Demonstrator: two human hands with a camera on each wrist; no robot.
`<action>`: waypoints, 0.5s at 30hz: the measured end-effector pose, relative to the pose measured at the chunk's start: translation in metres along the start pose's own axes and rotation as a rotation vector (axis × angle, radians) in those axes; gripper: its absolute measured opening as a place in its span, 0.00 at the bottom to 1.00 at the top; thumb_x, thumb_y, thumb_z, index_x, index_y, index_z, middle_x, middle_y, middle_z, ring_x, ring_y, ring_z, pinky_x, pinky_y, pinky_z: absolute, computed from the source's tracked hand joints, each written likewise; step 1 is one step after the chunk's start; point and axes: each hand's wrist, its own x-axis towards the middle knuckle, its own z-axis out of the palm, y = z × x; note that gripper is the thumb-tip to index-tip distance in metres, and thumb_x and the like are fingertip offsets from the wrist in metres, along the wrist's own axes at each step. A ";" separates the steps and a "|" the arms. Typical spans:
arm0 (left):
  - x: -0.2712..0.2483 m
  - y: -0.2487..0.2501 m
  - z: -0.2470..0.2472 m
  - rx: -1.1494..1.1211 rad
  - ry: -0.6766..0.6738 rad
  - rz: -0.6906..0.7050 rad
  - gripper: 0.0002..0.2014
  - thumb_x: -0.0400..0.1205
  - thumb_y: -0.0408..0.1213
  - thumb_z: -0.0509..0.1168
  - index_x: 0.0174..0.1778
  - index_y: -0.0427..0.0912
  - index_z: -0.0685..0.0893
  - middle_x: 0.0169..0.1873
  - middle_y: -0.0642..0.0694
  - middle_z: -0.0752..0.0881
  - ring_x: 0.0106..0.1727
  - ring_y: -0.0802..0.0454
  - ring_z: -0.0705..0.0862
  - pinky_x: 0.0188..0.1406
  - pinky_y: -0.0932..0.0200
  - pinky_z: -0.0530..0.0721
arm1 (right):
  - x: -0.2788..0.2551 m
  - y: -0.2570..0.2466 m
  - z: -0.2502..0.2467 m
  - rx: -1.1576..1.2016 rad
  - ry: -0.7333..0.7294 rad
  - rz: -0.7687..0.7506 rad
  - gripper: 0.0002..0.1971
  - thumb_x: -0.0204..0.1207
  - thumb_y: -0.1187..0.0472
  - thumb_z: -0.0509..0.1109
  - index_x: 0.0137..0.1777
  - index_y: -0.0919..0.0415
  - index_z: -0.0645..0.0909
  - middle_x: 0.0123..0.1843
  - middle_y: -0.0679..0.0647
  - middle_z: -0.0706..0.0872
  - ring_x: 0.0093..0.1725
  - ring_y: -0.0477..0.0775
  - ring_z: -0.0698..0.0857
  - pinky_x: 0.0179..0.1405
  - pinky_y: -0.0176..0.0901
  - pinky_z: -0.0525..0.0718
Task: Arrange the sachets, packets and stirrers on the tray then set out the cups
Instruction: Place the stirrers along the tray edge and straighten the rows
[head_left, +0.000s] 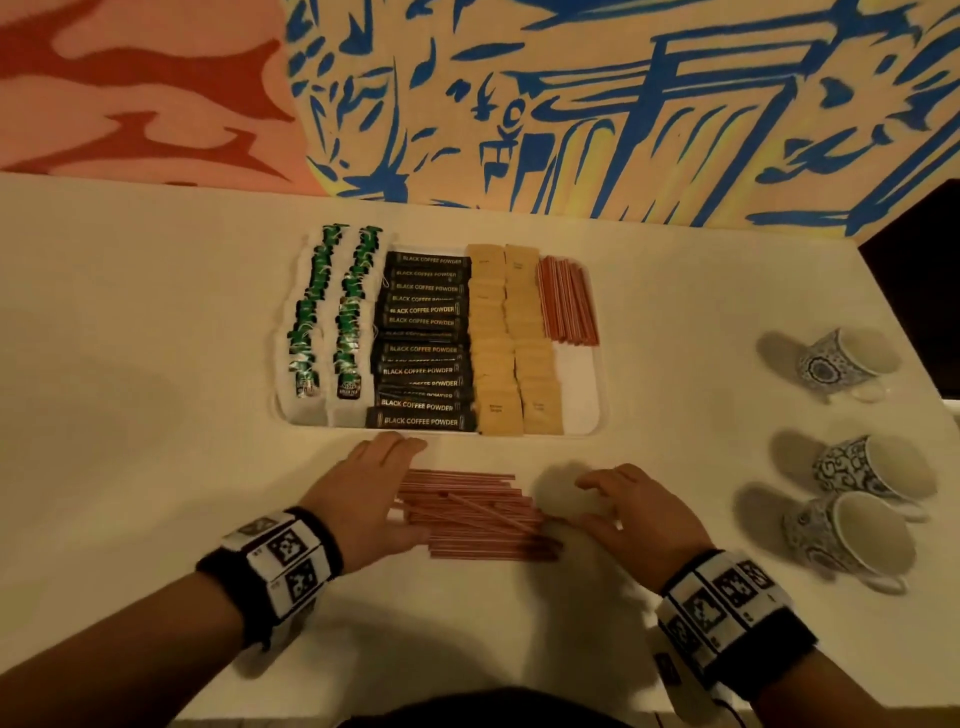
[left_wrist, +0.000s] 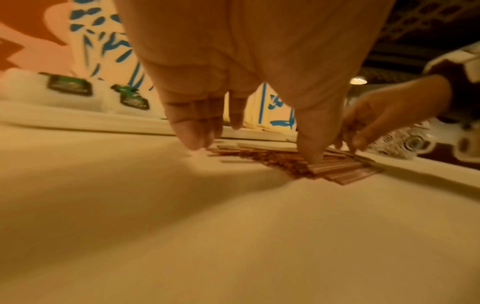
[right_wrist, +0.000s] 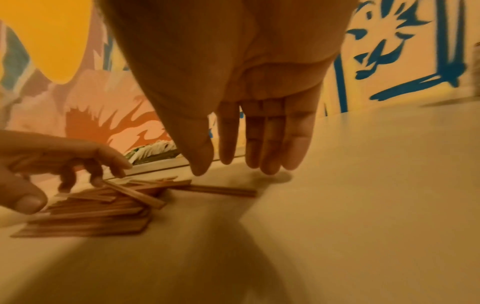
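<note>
A white tray (head_left: 582, 384) holds rows of green tea bags (head_left: 322, 306), black coffee sachets (head_left: 423, 338), tan sugar packets (head_left: 506, 343) and a bundle of red stirrers (head_left: 567, 301) at its far right. In front of the tray lies a loose pile of red stirrers (head_left: 478, 517) (left_wrist: 335, 168) (right_wrist: 98, 207). My left hand (head_left: 374, 499) rests at the pile's left end, thumb (left_wrist: 311, 148) touching the sticks, fingers straight. My right hand (head_left: 634, 512) hovers just right of the pile, fingers (right_wrist: 270, 148) straight and holding nothing. Three patterned cups (head_left: 841, 364) (head_left: 878, 467) (head_left: 852, 535) lie on their sides at the right.
The white table (head_left: 130, 389) runs left and toward me. A painted wall (head_left: 519, 104) stands behind the tray. The table's right edge (head_left: 904, 332) lies just beyond the cups, with a dark drop past it.
</note>
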 end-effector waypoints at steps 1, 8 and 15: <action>-0.004 0.000 0.001 -0.028 0.028 -0.039 0.46 0.70 0.61 0.71 0.80 0.51 0.58 0.73 0.53 0.63 0.71 0.52 0.66 0.73 0.55 0.70 | -0.006 0.002 0.002 0.020 -0.004 0.053 0.21 0.77 0.51 0.68 0.70 0.46 0.73 0.65 0.48 0.75 0.60 0.50 0.80 0.60 0.42 0.79; -0.019 -0.003 0.009 -0.138 0.059 -0.099 0.35 0.75 0.38 0.67 0.78 0.49 0.60 0.70 0.50 0.65 0.69 0.51 0.66 0.70 0.59 0.68 | -0.021 -0.003 0.022 0.115 0.071 0.157 0.21 0.75 0.68 0.65 0.66 0.50 0.79 0.56 0.48 0.78 0.54 0.49 0.81 0.54 0.34 0.75; -0.022 0.003 0.011 -0.324 0.054 -0.059 0.32 0.76 0.30 0.63 0.76 0.51 0.63 0.65 0.53 0.67 0.67 0.53 0.72 0.69 0.58 0.73 | -0.009 -0.038 0.029 0.198 0.106 0.054 0.20 0.77 0.66 0.67 0.67 0.49 0.77 0.56 0.49 0.81 0.54 0.50 0.82 0.56 0.37 0.78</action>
